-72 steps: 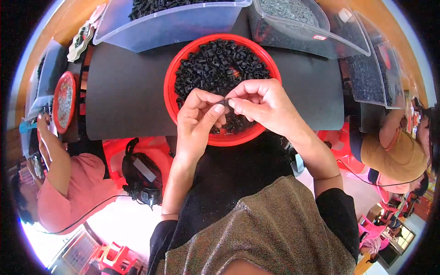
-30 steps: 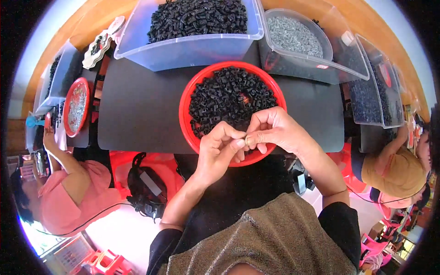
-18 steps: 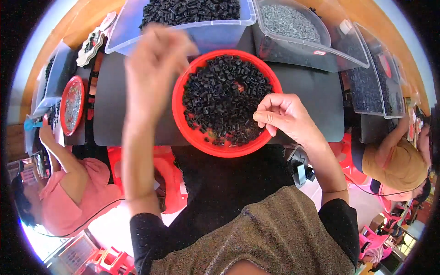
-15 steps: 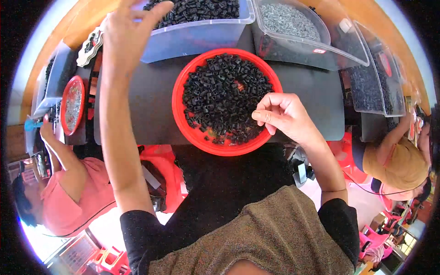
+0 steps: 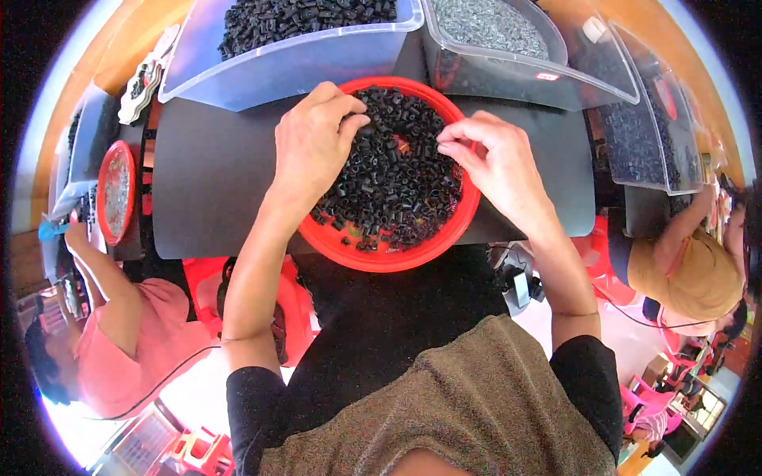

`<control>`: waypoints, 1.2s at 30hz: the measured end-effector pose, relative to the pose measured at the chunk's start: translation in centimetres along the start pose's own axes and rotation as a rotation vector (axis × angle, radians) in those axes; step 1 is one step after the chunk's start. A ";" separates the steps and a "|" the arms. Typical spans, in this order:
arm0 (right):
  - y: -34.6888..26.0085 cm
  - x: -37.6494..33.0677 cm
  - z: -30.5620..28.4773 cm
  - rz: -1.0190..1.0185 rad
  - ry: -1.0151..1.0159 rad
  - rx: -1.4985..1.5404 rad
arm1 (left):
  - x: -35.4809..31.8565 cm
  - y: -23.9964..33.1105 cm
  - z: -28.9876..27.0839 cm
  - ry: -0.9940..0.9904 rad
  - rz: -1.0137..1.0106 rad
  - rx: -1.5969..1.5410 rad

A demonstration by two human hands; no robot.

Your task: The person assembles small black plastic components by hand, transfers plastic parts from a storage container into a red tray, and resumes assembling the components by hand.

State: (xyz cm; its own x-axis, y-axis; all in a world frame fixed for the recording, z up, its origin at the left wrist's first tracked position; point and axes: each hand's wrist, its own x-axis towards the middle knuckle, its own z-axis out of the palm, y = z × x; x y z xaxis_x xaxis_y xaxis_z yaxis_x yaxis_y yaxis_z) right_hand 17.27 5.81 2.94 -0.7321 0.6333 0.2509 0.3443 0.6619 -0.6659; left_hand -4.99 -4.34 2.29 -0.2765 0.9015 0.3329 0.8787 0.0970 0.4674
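Observation:
A round red basin (image 5: 357, 259) holds a heap of small black tube-like plastic pieces (image 5: 397, 186). Over its upper left rim is my left hand (image 5: 315, 139), fingers bent, with a small gap between thumb and forefinger and nothing visible in it. My right hand (image 5: 496, 155) is above the right side of the basin, thumb and forefinger drawn together over the black pieces. Whatever is between those fingertips is too small to make out.
Behind the basin stand a bluish clear bin (image 5: 317, 63) of black pieces and a clear bin (image 5: 508, 59) of small transparent pieces. They rest on a dark table (image 5: 214, 182). People work at both sides, one near another red basin (image 5: 116, 194).
My left hand has come down from the bluish bin to the red basin's upper left edge. My right hand has shifted slightly up and stays over the basin's right side.

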 end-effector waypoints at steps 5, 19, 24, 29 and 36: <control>0.0 0.9 -0.3 -0.055 -0.059 -0.047 | -0.2 -0.3 0.1 -0.017 -0.004 0.021; 0.0 -1.0 -2.0 -0.133 -0.338 -0.278 | -0.2 0.2 0.3 -0.031 0.048 0.092; 0.1 -0.4 1.0 -0.151 -0.324 -0.162 | -1.1 1.0 -0.6 0.053 -0.132 -0.294; 0.0 1.2 0.3 -0.162 -0.112 0.033 | -3.5 2.0 -1.3 0.129 -0.277 -0.643; 0.7 -0.1 -2.2 -0.219 -0.322 -0.382 | -8.1 4.1 0.0 0.185 -0.408 -0.879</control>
State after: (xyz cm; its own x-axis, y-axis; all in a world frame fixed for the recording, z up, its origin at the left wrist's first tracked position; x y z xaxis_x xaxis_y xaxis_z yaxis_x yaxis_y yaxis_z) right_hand 18.88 7.13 4.04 -0.9331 0.3487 0.0873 0.3083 0.9012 -0.3045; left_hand 0.82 -11.28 1.54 -0.6163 0.7814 0.0983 0.1210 -0.0295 0.9922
